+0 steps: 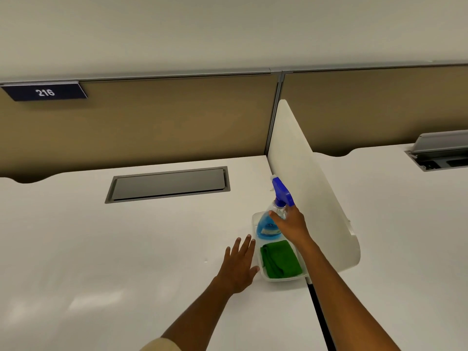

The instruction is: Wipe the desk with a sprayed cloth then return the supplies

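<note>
A clear spray bottle (269, 225) with blue liquid and a blue trigger head stands in the far end of a translucent white tray (283, 277) on the white desk (126, 249). My right hand (290, 224) is wrapped around the bottle's neck. A folded green cloth (279, 259) lies in the near half of the tray. My left hand (239, 264) rests flat on the desk just left of the tray, fingers spread, thumb touching the tray's edge, holding nothing.
A white divider panel (309, 183) rises right behind the tray, separating this desk from the neighbouring one. A grey cable hatch (168, 184) is set into the desk further back. Tan partition walls with a "216" sign (45, 92) close off the far side.
</note>
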Tool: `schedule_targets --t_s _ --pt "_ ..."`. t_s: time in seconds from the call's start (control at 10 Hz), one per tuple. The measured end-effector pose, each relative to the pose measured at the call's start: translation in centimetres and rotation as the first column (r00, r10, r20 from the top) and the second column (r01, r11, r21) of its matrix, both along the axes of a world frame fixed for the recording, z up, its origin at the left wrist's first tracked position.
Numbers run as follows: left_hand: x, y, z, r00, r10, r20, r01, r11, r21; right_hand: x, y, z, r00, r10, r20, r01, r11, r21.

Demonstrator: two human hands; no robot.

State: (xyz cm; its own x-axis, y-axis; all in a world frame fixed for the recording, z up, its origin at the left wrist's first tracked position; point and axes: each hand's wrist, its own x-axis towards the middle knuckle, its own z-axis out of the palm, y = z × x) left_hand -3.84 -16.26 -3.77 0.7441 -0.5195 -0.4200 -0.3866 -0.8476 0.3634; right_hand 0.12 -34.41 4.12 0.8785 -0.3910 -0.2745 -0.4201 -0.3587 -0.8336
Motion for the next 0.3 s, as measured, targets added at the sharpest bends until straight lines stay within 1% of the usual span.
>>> schedule_targets --t_s 0.1,0.2,0.3 --pt "-0.3 0.9 0.5 1.0 0.016 0.013 -0.016 1.0 0.009 -0.9 0.6 0.0 0.999 -0.032 0.006 0.032 0.999 -0.023" --pt "-0.9 2.1 0.8 0.999 0.047 0.027 -0.047 0.999 -0.004 -1.4 1.5 0.1 0.995 -0.084 0.047 0.084 0.996 -0.006" --pt "-1.5 3.1 1.2 0.997 0.062 0.051 -0.062 0.998 -0.017 -2.2 3.3 0.5 0.96 -0.258 0.107 0.257 0.966 0.019"
